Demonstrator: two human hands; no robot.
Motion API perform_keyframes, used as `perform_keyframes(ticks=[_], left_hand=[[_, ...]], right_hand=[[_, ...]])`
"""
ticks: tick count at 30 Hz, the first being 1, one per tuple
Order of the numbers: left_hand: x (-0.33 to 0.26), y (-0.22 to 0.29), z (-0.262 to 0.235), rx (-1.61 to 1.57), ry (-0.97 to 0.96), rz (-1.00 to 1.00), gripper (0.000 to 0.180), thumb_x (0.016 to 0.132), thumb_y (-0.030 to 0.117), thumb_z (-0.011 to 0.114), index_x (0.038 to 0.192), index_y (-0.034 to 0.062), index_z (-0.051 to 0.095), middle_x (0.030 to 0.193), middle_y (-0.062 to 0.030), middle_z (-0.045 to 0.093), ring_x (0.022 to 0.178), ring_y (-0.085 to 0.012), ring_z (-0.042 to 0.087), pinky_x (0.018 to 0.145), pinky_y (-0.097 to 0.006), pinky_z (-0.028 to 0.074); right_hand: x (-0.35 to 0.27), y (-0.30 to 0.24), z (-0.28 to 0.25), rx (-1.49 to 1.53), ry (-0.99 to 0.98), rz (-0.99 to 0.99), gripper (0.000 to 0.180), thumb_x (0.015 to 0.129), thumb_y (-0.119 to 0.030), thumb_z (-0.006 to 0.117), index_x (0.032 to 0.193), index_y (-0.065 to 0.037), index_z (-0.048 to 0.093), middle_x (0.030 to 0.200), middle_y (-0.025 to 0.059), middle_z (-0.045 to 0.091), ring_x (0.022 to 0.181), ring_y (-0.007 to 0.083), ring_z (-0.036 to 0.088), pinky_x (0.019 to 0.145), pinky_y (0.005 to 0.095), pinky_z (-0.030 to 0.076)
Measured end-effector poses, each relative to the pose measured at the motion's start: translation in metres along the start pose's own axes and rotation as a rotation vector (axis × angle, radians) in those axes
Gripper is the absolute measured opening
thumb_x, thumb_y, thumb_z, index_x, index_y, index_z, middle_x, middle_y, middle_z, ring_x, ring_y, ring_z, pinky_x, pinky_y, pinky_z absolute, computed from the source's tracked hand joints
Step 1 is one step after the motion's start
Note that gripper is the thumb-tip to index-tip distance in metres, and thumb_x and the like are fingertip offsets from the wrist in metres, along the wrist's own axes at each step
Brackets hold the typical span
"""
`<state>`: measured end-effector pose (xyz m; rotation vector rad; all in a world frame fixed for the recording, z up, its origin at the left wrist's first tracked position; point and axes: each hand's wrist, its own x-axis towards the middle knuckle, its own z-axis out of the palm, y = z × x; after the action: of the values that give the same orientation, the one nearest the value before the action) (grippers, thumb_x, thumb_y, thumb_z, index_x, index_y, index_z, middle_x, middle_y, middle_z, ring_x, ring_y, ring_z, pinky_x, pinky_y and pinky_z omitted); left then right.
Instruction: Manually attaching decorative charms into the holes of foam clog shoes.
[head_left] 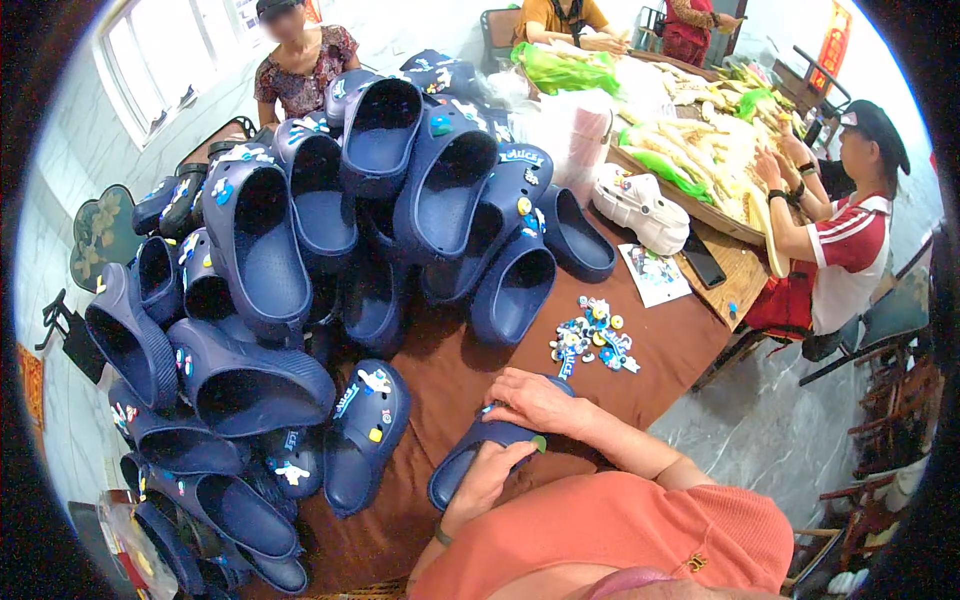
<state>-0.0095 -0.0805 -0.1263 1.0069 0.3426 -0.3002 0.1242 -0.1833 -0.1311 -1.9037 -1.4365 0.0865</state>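
Note:
A navy blue foam clog [455, 468] lies on the brown cloth right in front of me. From above, my right hand [535, 402] is closed over its front part, the fingers curled across the top. My left hand [484, 482] is closed at the near side of the same clog, lying over its opening. A small green piece [540, 443] shows at the left hand's fingertips; its kind is unclear. Just beyond the right hand sits a loose pile of blue, white and yellow shoe charms [597, 335]. Left of my hands lies another navy clog [368, 437] with charms fitted.
A tall heap of navy clogs [262, 240] covers the left and far table. Farther right are a white clog [640, 212], a picture card [655, 275] and a dark phone [703, 259]. Co-workers sit around, one [850, 220] at a tray [725, 222] of pale produce.

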Motion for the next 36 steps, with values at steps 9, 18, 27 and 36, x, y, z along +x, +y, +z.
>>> perform_keyframes(ticks=[9,18,27,36], left_hand=[[0.004,-0.009,-0.004,-0.004,-0.093,0.081,0.036,0.086,0.005,0.058,0.12,-0.0013,0.05,0.112,-0.005,0.055,0.104,-0.0132,0.053,0.089,-0.027,0.044],[-0.002,-0.008,-0.001,0.015,-0.066,-0.005,0.045,0.082,0.007,0.063,0.124,0.0029,0.048,0.116,-0.005,0.055,0.109,-0.016,0.052,0.095,-0.03,0.04],[0.005,-0.01,-0.009,-0.02,0.018,-0.039,0.038,0.08,0.007,0.064,0.116,0.0028,0.054,0.111,-0.005,0.058,0.104,-0.0161,0.055,0.091,-0.029,0.043],[-0.001,-0.013,-0.003,-0.058,0.017,-0.016,0.029,0.079,0.009,0.066,0.107,0.0039,0.061,0.102,-0.0031,0.062,0.094,-0.0135,0.058,0.083,-0.027,0.045]], right_hand=[[0.005,-0.006,-0.011,0.076,-0.078,-0.001,0.035,0.082,-0.037,0.066,0.084,-0.005,0.05,0.082,0.0129,0.051,0.083,0.0336,0.051,0.069,0.0434,0.044],[-0.001,-0.011,-0.008,-0.042,-0.052,0.017,0.034,0.082,-0.034,0.068,0.086,-0.005,0.05,0.085,0.0128,0.05,0.085,0.0319,0.051,0.067,0.0402,0.046],[-0.005,0.007,-0.023,-0.114,-0.23,0.115,0.046,0.09,-0.043,0.054,0.114,-0.005,0.059,0.127,0.0134,0.052,0.119,0.0323,0.047,0.097,0.0455,0.037],[-0.012,-0.004,-0.013,0.007,0.141,-0.074,0.015,0.078,-0.022,0.071,0.078,-0.008,0.065,0.074,0.0063,0.059,0.079,0.0255,0.055,0.084,0.0397,0.041]])
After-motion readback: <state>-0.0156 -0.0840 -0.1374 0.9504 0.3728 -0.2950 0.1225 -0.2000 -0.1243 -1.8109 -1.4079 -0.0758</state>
